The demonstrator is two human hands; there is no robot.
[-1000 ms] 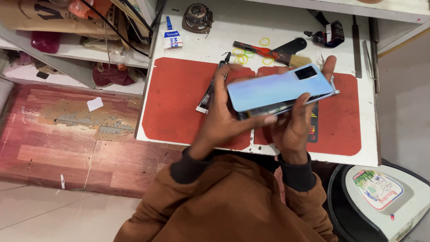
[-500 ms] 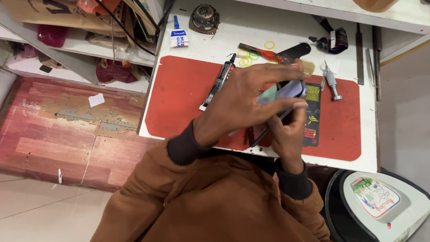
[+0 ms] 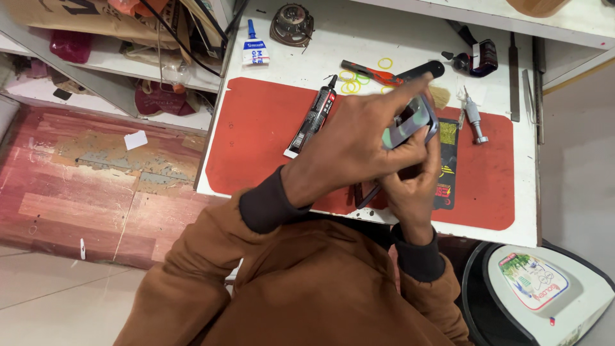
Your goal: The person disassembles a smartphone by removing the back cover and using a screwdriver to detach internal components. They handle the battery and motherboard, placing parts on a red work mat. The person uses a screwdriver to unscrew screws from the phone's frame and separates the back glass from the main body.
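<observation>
Since a second ago the phone (image 3: 410, 123) has turned from flat to edge-on, its long axis pointing away; left hand (image 3: 359, 150) grips over it, right hand (image 3: 413, 186) clasps beneath, above the red mat (image 3: 256, 141).

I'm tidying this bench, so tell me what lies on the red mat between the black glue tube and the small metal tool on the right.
In the head view, both hands holding the pale blue phone.

A white bench (image 3: 384, 38) carries a red mat (image 3: 256, 141) — glue tube (image 3: 312, 118), yellow bands (image 3: 351, 82), screwdriver (image 3: 473, 116).
</observation>
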